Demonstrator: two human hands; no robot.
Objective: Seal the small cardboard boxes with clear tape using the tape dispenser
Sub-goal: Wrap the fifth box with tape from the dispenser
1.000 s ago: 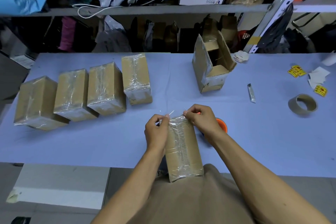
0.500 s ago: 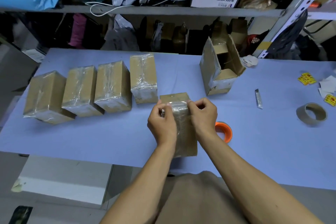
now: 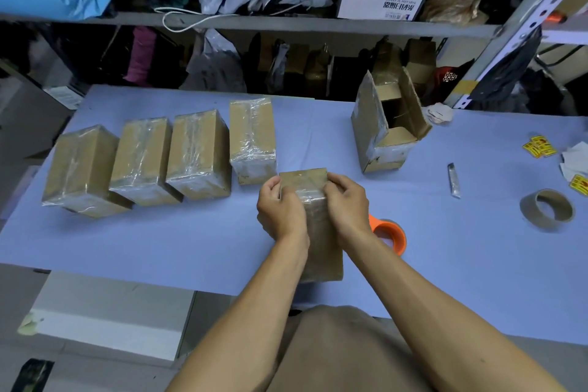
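Note:
A small cardboard box (image 3: pixel 319 245) stands on the blue table (image 3: pixel 191 242) right in front of me, clear tape wrapped over its near face. My left hand (image 3: pixel 280 210) grips its left side and my right hand (image 3: pixel 345 204) grips its right side, fingers pressing the tape at the top edge. The orange tape dispenser (image 3: pixel 389 234) lies on the table just right of the box, partly hidden by my right wrist. Several taped boxes (image 3: pixel 197 153) stand in a row to the left.
An open cardboard box (image 3: pixel 386 124) stands at the back right. A small knife (image 3: pixel 453 180), an empty brown tape core (image 3: pixel 547 208) and yellow stickers (image 3: pixel 539 146) lie at the right. Cluttered shelves (image 3: pixel 286 22) run behind the table.
The box moved from against my body out onto the table, beside the row of taped boxes. Both hands went with it and now press the tape at its top.

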